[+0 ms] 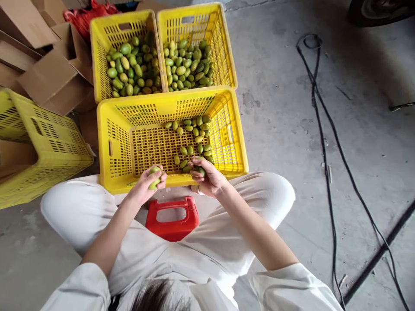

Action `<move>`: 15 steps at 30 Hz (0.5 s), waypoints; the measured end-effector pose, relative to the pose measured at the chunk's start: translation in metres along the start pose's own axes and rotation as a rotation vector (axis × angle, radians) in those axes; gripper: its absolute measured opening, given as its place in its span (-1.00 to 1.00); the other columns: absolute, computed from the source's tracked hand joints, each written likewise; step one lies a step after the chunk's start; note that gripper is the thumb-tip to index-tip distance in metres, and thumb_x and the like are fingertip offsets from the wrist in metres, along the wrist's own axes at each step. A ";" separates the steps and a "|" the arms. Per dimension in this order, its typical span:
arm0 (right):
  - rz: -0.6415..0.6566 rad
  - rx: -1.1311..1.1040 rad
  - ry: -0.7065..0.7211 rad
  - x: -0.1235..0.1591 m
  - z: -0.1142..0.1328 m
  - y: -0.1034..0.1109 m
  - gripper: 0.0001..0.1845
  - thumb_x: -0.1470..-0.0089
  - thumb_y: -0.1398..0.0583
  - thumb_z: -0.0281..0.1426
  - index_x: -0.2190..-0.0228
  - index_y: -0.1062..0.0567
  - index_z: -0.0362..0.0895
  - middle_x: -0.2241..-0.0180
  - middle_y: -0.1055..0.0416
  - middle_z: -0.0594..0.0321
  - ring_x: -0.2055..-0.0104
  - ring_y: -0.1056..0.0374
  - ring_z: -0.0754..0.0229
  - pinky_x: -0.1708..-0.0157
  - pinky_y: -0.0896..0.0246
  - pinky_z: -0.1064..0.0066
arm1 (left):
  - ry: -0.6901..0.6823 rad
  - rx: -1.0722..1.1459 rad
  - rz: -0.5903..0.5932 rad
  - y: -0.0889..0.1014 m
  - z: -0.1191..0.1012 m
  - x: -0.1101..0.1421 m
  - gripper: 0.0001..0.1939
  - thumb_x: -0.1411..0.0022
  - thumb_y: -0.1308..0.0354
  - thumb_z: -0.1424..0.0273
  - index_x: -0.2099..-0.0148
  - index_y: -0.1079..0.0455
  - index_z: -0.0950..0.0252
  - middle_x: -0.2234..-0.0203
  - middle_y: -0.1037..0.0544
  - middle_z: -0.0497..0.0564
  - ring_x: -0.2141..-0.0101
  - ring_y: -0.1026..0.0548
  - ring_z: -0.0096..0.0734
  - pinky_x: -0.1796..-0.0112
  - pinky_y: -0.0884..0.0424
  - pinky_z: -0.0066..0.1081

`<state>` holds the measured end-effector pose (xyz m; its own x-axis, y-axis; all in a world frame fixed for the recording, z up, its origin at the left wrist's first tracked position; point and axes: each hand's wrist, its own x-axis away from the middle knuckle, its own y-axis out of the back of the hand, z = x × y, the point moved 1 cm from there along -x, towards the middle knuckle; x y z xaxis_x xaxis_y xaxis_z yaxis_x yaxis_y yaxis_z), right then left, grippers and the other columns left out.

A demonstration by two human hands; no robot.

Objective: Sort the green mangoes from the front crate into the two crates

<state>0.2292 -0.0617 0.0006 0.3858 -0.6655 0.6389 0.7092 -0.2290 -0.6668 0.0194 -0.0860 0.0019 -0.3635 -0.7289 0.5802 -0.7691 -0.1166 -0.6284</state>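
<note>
My left hand is closed around a pale green oval fruit, and a second green patch shows lower between the fingers. My right hand grips a darker green oval fruit, partly covered by the fingers. Both hands are at the near rim of a yellow plastic crate. Loose green and yellowish oval fruits lie on its slotted floor, mostly toward the right side. I cannot tell the exact kind of fruit.
Behind stand two yellow crates, the left one and the right one, both holding many such fruits. Another yellow crate and cardboard boxes are at left. A red stool sits between my legs. Black cable crosses the floor at right.
</note>
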 end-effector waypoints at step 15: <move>0.052 0.054 0.219 -0.005 0.011 0.001 -0.57 0.15 -0.38 -0.34 0.21 -0.39 -0.03 0.25 -0.47 0.28 0.26 -0.46 0.19 0.24 -0.41 0.30 | -0.140 -0.054 -0.056 0.003 -0.012 0.000 -0.68 0.05 -0.40 0.49 0.25 -0.36 0.29 0.42 -0.48 -0.04 0.46 -0.48 -0.50 0.40 -0.42 -0.47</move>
<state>0.2343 -0.0510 0.0012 0.2894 -0.8152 0.5017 0.7244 -0.1561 -0.6715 0.0112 -0.0779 0.0063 -0.2457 -0.8096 0.5330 -0.8146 -0.1256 -0.5663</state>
